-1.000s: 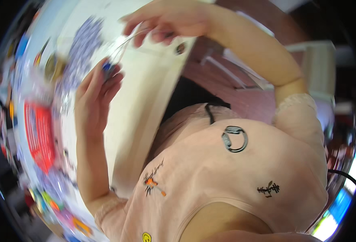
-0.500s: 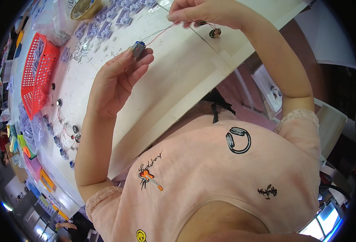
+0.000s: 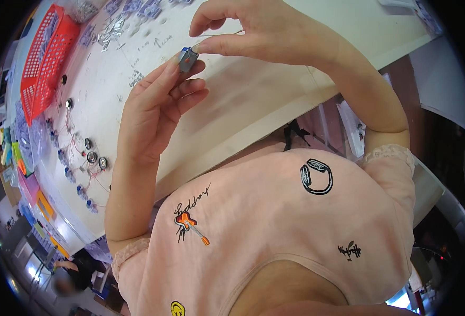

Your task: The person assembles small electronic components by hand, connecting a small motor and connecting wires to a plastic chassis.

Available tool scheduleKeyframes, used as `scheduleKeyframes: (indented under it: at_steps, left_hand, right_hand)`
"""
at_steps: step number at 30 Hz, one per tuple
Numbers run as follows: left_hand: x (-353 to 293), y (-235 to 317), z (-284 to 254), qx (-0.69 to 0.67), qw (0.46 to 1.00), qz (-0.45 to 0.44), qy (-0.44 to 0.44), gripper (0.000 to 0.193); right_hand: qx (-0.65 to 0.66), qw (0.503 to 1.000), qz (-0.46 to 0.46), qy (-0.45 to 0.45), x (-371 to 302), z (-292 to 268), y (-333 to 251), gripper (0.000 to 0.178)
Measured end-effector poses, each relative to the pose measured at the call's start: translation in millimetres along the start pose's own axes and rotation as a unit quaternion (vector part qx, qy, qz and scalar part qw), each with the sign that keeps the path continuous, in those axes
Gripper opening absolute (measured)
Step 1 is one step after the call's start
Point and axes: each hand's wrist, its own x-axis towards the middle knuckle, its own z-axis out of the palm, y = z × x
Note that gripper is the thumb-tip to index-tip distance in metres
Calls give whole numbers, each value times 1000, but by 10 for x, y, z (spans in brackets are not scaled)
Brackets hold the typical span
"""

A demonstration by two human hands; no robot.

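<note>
A small grey motor [image 3: 187, 61] with a blue end cap is pinched between the thumb and fingers of my left hand [image 3: 161, 105], above the table. Its blue end points away from me. My right hand [image 3: 259, 31] reaches over from the right, with its thumb tip at or just beside the blue cap. The thumb and index finger of that hand stand apart. A short stretch of thin wire [image 3: 239, 32] shows in the gap; the rest is hidden behind the hand.
On the white table [image 3: 232, 100], a red perforated basket [image 3: 45, 68] stands at the left. Nearer lie wired round black parts [image 3: 92, 157] and several blue-ended motors [image 3: 69, 173]. Metal pieces [image 3: 111, 32] and purple plastic parts [image 3: 149, 9] lie at the back. Another person [image 3: 77, 271] is at lower left.
My right hand has come left and nearer, from the wires to the motor's blue end, and its pinch has opened. The view has shifted; my left hand still holds the motor.
</note>
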Motion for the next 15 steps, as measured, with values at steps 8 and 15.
scheduleKeyframes:
  at_steps: [8,15]
  left_hand:
    - [-86,-115,82,16,994,81,74,35]
    - [-48,-167,126,106,982,134,83,34]
  right_hand:
    - [72,997,21,13,25,201,-77,28]
    - [143,989,-2,24,-42,215,53,22]
